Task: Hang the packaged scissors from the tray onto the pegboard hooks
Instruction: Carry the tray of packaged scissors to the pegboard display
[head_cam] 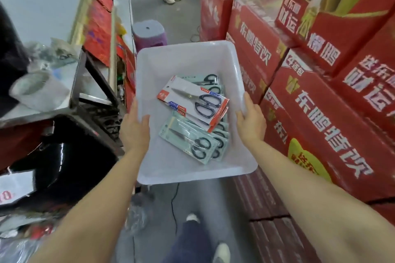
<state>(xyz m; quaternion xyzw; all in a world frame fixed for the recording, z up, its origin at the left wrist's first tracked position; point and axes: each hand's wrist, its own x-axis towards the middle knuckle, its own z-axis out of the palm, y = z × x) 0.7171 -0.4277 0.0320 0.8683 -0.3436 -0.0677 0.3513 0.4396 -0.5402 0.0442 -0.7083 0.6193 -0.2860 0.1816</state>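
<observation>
Left hand [135, 128]: holding the left wall of the white tray [188, 172], thumb curling over the rim.
Packaged scissors [193, 103]: lying in a heap inside the tray, between the two thumbs, red-and-white pack on top of pale green ones.
Right hand [251, 120]: gripping the tray's right rim, fingers hiding outside.
Red cartons [320, 100]: standing stacked beyond the right fingers.

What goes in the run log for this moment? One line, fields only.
phase: carrying | left hand: grips tray left rim | right hand: grips right rim | scissors packs: in tray | pegboard: not in view
</observation>
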